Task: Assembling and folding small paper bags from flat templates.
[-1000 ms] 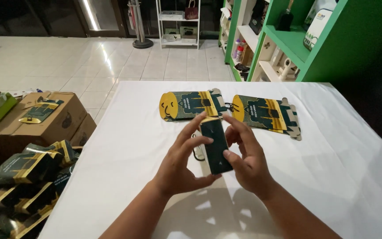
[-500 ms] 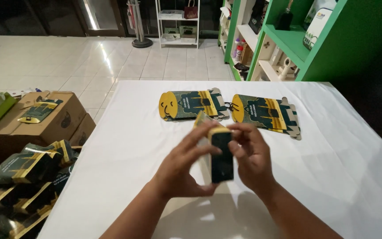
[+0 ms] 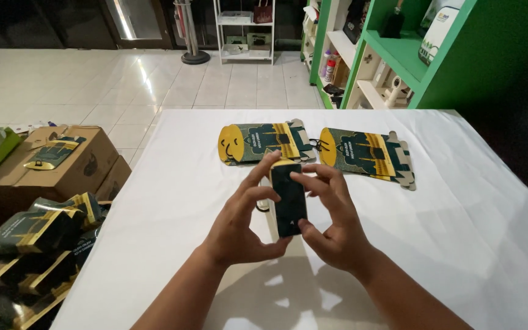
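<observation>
A small dark green carton with a yellow top edge (image 3: 288,198) stands upright between both my hands, just above the white table (image 3: 472,232). My left hand (image 3: 242,223) grips its left side, thumb under the bottom and fingers up near the top. My right hand (image 3: 331,217) holds the right side, fingers pressing on the front face. Beyond them lie two flat, unfolded cartons in green and yellow: one at the middle (image 3: 264,142), one to its right (image 3: 368,154).
A brown cardboard box (image 3: 62,165) stands on the floor to the left, with a heap of folded green and yellow cartons (image 3: 32,244) beside it. Green shelving (image 3: 398,55) rises behind the table at the right. A white rack (image 3: 245,30) stands far back.
The carton has been turned in my hands from a slant to upright, and its yellow top edge has come up. My fingers have shifted along its sides.
</observation>
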